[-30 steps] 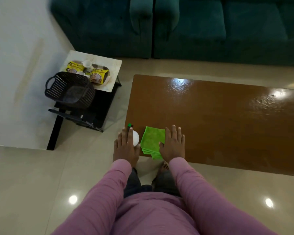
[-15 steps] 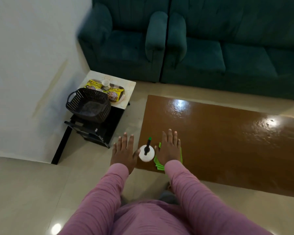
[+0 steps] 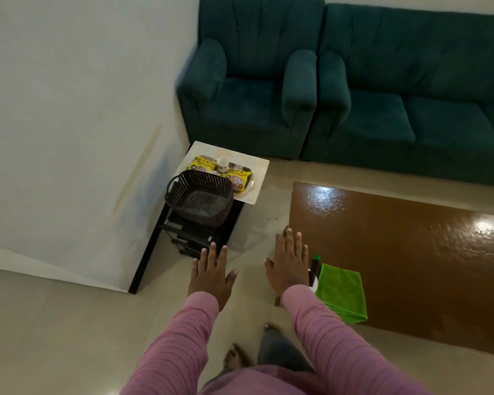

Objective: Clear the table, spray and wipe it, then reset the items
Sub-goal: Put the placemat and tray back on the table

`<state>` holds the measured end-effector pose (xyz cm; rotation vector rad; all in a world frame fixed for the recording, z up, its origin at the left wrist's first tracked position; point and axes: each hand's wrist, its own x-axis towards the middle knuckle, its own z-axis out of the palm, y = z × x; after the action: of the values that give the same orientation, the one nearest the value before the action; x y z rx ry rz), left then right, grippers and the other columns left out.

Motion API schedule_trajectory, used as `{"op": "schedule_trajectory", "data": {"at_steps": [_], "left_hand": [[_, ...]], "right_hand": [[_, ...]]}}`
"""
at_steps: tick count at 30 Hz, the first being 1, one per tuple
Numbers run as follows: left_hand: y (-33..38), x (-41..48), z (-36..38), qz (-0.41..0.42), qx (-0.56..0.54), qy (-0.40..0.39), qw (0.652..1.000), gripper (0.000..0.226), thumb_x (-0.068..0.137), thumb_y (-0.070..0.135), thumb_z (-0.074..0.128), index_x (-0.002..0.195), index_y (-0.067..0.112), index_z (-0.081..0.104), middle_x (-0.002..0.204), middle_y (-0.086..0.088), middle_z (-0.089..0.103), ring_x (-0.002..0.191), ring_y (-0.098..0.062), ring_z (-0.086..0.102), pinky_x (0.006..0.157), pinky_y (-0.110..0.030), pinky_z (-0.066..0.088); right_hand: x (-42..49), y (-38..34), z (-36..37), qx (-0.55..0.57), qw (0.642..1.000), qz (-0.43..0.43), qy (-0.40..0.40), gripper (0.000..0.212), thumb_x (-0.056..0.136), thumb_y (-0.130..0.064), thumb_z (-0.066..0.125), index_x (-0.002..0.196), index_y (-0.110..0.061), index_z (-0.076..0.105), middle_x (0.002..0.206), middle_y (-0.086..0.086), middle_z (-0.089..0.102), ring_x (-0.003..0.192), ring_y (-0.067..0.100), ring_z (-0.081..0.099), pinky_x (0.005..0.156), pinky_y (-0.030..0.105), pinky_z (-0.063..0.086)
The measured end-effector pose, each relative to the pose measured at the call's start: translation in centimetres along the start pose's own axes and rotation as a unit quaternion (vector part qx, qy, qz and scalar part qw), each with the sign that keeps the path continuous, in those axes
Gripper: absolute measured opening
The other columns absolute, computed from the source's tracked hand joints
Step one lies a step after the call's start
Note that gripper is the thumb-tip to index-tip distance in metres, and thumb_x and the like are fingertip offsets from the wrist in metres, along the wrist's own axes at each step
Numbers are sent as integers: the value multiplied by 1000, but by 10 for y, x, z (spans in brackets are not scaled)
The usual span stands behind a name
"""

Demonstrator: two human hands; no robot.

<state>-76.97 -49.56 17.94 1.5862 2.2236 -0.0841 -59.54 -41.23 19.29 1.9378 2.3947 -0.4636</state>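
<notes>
My left hand point(image 3: 211, 276) and right hand point(image 3: 290, 263) are empty, fingers flat. The folded green cloth point(image 3: 341, 292) sits on the near corner of the glossy brown counter point(image 3: 411, 252). Next I'd lift the silver tray point(image 3: 251, 183) of yellow packets point(image 3: 201, 166) level and two-handed, clear of the black woven basket point(image 3: 201, 198).

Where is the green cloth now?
In the head view, the green cloth lies folded on the brown table at its near left corner, just right of the spray bottle and the right hand.

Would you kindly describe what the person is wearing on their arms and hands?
The left sleeve and right sleeve are long, ribbed and pinkish-mauve, ending at the wrists. The left hand and right hand are bare, with no gloves or rings showing.
</notes>
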Motion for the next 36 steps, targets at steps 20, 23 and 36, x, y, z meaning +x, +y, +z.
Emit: {"op": "schedule_trajectory", "data": {"at_steps": [20, 23, 36], "left_hand": [[-81, 157, -64, -4, 4, -23, 1000, 68, 100, 57, 19, 156, 26, -6, 164, -5, -11, 151, -28, -10, 121, -43, -3], [-84, 181, -79, 5, 10, -33, 999, 71, 96, 61, 10, 156, 26, -7, 164, -6, -12, 151, -29, -10, 120, -43, -4], [-147, 317, -137, 67, 17, -34, 997, 70, 100, 57, 22, 156, 27, -6, 164, -6, -11, 151, -28, -9, 121, -43, -3]], "right_hand": [[176, -102, -19, 46, 999, 8, -8, 73, 95, -43, 46, 153, -18, 7, 161, 10, -3, 147, 34, -11, 117, 47, -2], [200, -116, -23, 45, 999, 10, -15, 74, 95, -43, 45, 153, -18, 6, 161, 11, -4, 146, 34, -12, 117, 47, -3], [295, -187, -27, 57, 995, 87, -1, 71, 97, -47, 38, 153, -18, 6, 161, 11, -4, 146, 34, -13, 119, 47, -1]]}}
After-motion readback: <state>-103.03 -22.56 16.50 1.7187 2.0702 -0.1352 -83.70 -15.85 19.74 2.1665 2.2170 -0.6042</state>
